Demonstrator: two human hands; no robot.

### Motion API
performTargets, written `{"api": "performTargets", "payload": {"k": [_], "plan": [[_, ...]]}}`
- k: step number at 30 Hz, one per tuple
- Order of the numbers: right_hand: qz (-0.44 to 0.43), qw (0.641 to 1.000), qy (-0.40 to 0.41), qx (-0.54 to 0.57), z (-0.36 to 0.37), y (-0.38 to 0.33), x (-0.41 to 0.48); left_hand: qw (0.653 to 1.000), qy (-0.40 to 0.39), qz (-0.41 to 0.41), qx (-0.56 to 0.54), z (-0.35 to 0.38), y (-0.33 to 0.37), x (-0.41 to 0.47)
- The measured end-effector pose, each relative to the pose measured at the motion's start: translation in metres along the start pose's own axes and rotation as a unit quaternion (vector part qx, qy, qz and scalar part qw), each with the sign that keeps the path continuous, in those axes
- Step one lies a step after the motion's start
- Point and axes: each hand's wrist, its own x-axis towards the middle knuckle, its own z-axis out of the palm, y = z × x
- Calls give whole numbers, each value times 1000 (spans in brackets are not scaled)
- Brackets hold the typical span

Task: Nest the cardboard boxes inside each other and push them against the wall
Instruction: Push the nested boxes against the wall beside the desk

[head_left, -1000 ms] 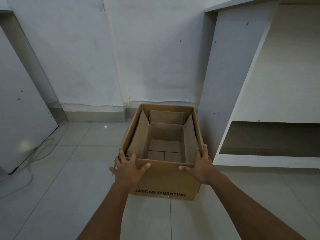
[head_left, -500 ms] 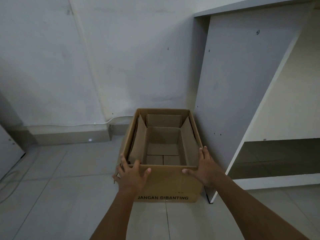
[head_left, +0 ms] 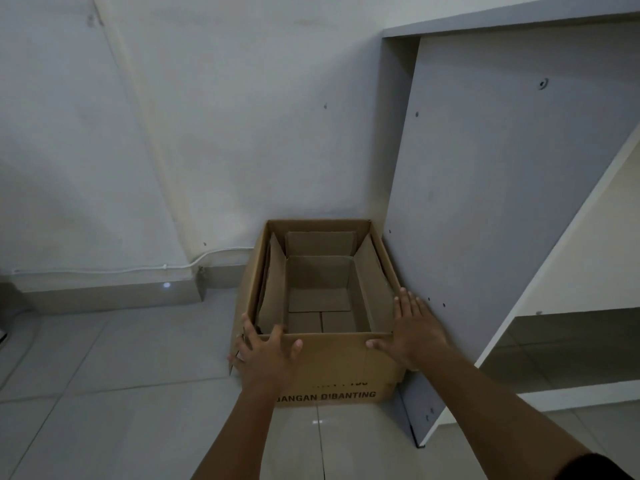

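A large open cardboard box (head_left: 332, 368) printed "JANGAN DIBANTING" stands on the tiled floor, its far end at the white wall (head_left: 242, 133). A smaller open cardboard box (head_left: 320, 282) sits nested inside it, flaps up. My left hand (head_left: 266, 358) lies flat with fingers spread on the near left corner of the big box. My right hand (head_left: 415, 330) presses flat on the near right corner, fingers along the right rim. Neither hand closes around anything.
A grey furniture panel (head_left: 502, 202) stands close along the box's right side, part of a white shelf unit (head_left: 571, 306). A grey skirting ledge (head_left: 110, 296) with a white cable runs along the wall base at left. Open tiled floor (head_left: 104, 393) lies to the left.
The nested boxes have slid forward to the wall, alongside the grey panel. Both hands stayed on the near corners and moved forward with the box.
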Motion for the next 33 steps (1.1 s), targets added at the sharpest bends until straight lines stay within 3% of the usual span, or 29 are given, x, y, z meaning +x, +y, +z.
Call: {"api": "performTargets", "payload": {"k": [23, 33], "plan": [[25, 990, -68, -125, -20, 5, 18, 999, -30, 2, -29, 7, 16, 11], [21, 998, -60, -24, -20, 4, 1, 992, -125, 13, 10, -20, 13, 6]]}}
